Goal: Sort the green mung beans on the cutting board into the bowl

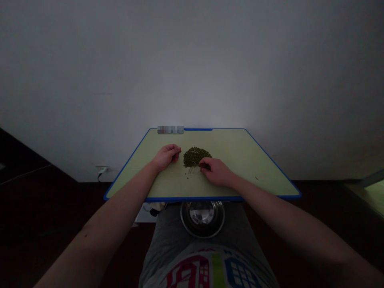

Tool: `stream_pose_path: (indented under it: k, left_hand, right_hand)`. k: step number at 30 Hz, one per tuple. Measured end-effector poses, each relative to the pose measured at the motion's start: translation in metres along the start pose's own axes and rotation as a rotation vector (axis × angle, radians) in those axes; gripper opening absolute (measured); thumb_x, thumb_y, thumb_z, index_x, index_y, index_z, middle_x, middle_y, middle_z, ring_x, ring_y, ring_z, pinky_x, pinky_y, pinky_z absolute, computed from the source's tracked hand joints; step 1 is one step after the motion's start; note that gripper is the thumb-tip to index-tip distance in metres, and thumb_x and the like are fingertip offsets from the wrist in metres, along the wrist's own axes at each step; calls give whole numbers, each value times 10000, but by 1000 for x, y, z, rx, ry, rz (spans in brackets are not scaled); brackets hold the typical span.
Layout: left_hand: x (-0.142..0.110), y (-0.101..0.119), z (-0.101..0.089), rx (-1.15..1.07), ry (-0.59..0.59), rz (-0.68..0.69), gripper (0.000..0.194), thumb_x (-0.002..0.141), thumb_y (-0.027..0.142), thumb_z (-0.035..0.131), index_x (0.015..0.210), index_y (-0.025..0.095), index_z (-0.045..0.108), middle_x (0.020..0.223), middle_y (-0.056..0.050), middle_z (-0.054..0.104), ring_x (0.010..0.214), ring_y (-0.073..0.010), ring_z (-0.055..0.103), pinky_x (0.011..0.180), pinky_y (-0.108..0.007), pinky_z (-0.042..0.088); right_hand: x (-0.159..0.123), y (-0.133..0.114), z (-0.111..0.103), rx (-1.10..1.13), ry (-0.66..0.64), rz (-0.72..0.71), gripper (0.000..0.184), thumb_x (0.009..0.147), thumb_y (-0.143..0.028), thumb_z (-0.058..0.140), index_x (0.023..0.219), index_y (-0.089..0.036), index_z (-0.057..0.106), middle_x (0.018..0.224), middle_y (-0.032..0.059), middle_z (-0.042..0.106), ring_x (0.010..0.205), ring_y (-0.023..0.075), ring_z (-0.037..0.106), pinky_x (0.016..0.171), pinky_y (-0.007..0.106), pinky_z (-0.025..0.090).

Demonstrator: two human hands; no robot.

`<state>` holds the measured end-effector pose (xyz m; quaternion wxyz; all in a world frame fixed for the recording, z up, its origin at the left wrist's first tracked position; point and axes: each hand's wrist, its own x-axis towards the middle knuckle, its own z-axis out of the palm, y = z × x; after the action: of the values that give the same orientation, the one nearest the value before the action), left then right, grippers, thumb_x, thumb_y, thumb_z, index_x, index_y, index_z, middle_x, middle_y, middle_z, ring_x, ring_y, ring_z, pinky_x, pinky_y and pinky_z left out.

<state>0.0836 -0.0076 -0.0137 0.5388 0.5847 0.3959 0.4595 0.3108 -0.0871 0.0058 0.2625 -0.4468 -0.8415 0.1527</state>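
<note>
A heap of small dark green grains or dried seeds (195,156) lies in the middle of a pale yellow-green tabletop (234,146); their exact kind is too small to make out. Left of the heap, apart from it, my left hand (167,157) is closed with thumb and forefinger pinched. Whatever is between those fingertips is too small to name. My right hand (216,171) is curled at the heap's near right edge, its fingertips touching the grains. Its fingers are closed, and dark bits show beneath them. Faint streaks and a few loose grains mark the surface just in front of the heap.
Blue edging (192,198) runs round the tabletop. A shiny metal bowl (186,228) rests on my lap below the near edge. One thin dark sliver (257,178) lies to the right. Behind stands a grey wall (198,72), with a plugged-in socket (102,169) low on the left.
</note>
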Motion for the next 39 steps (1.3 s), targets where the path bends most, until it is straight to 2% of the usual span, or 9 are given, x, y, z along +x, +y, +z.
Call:
stream_pose_path:
  k: [5, 11, 21, 33, 39]
  left_hand:
    - [-1, 2, 1, 3, -6, 7, 230, 683, 371, 594, 663, 156, 516, 477, 38, 473, 381, -64, 408, 386, -208, 285]
    - [0, 0, 0, 14, -7, 23, 242, 685, 379, 596, 662, 150, 524, 475, 37, 466, 387, -63, 408, 386, -203, 284]
    - [0, 0, 0, -10, 2, -5, 228, 679, 368, 601, 670, 156, 519, 474, 39, 468, 392, -65, 413, 391, -203, 291]
    - [0, 0, 0, 7, 10, -2, 239, 675, 377, 602, 664, 154, 518, 482, 32, 478, 389, -63, 414, 387, -202, 290]
    - [0, 0, 0, 11, 0, -6, 227, 688, 373, 587, 666, 159, 518, 479, 39, 467, 386, -64, 409, 389, -205, 297]
  right_hand:
    - [9, -9, 8, 47, -37, -58, 193, 729, -86, 517, 894, -152, 591, 859, 42, 634, 773, 139, 550, 691, 238, 389]
    - [7, -18, 9, 89, -106, -123, 175, 731, -89, 524, 875, -151, 602, 835, 33, 636, 763, 133, 553, 694, 234, 390]
    - [-10, -23, 1, 132, -169, -89, 183, 715, -80, 536, 868, -145, 612, 792, 27, 636, 680, 115, 534, 633, 221, 384]
    - [-33, -23, -6, 191, -176, -20, 198, 735, -95, 516, 898, -160, 606, 833, 35, 639, 749, 137, 559, 678, 250, 410]
    - [-39, -21, -6, 210, -165, -38, 182, 740, -103, 517, 888, -159, 607, 836, 34, 639, 766, 139, 564, 694, 251, 416]
